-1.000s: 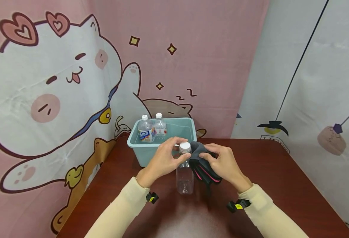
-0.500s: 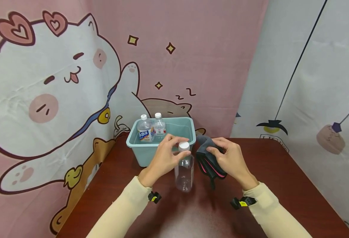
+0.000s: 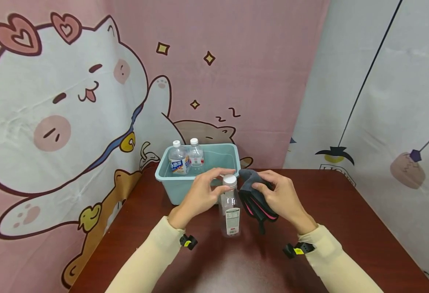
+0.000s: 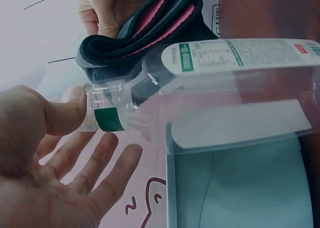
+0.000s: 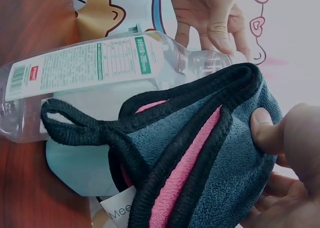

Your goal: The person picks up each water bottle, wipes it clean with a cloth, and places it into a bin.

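Observation:
A clear plastic bottle (image 3: 231,215) with a white cap and a printed label hangs upright from my left hand (image 3: 201,193), whose thumb and fingers pinch it at the cap. In the left wrist view, the bottle's neck (image 4: 107,107) lies by the thumb, with the other fingers spread behind. My right hand (image 3: 282,195) grips a folded dark grey cloth (image 3: 254,191) with black edging and pink inner folds. A black hanging loop (image 5: 75,123) dangles from the cloth, close beside the bottle. Whether cloth and bottle touch is unclear.
A light blue plastic basin (image 3: 218,156) stands behind the hands on the brown table (image 3: 327,211). Inside its left part are a bottle with a blue label (image 3: 179,162) and another clear bottle (image 3: 197,156). A printed curtain (image 3: 258,81) hangs behind the table.
The cloth has shifted right, away from the bottle's neck, then slightly back left. The bottle has turned, so its label now faces me. Both hands keep their holds.

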A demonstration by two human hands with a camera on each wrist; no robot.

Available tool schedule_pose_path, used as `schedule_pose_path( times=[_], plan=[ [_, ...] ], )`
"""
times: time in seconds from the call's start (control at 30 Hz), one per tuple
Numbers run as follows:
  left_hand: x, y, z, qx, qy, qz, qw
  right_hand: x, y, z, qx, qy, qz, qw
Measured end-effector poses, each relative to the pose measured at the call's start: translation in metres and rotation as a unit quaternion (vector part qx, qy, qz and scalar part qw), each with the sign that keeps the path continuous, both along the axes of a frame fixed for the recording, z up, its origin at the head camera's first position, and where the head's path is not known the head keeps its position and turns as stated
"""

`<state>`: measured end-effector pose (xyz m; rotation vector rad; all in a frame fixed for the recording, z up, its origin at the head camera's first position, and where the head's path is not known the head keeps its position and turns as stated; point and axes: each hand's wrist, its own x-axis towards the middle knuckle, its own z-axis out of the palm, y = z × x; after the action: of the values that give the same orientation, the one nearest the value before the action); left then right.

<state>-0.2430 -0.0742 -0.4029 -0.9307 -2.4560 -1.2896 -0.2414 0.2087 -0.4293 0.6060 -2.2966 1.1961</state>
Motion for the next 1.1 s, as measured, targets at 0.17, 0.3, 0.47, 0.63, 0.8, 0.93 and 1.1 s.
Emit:
schedule_pose_path(
  times=[0.17, 0.3, 0.47, 0.63, 0.8, 0.93, 1.1],
  plan=[
    [-0.001, -0.004, -0.001, -0.013, 0.008, -0.003, 0.9999, -0.001, -0.003, 0.000, 0.002, -0.009, 0.008, 0.9999],
    [0.000, -0.006, -0.002, -0.015, 0.001, -0.005, 0.9999, -0.002, -0.007, -0.002, -0.002, -0.015, 0.024, 0.9996],
    [-0.001, -0.007, -0.004, -0.012, -0.007, -0.012, 0.9998, -0.002, -0.014, -0.003, -0.011, -0.013, 0.043, 0.9989],
    [-0.001, -0.008, -0.004, -0.012, -0.005, -0.007, 0.9999, -0.001, -0.024, -0.003, -0.007, -0.012, 0.056, 0.9984],
    [-0.001, -0.007, -0.004, -0.010, 0.001, -0.002, 0.9999, -0.001, -0.030, -0.005, 0.012, -0.019, 0.065, 0.9977],
    [-0.002, -0.006, -0.003, -0.010, 0.004, -0.001, 0.9999, -0.001, -0.031, -0.007, 0.036, -0.017, 0.064, 0.9972],
    [-0.002, -0.006, -0.003, -0.007, -0.002, -0.003, 1.0000, -0.001, -0.031, -0.012, 0.072, -0.019, 0.069, 0.9949]
  ],
)
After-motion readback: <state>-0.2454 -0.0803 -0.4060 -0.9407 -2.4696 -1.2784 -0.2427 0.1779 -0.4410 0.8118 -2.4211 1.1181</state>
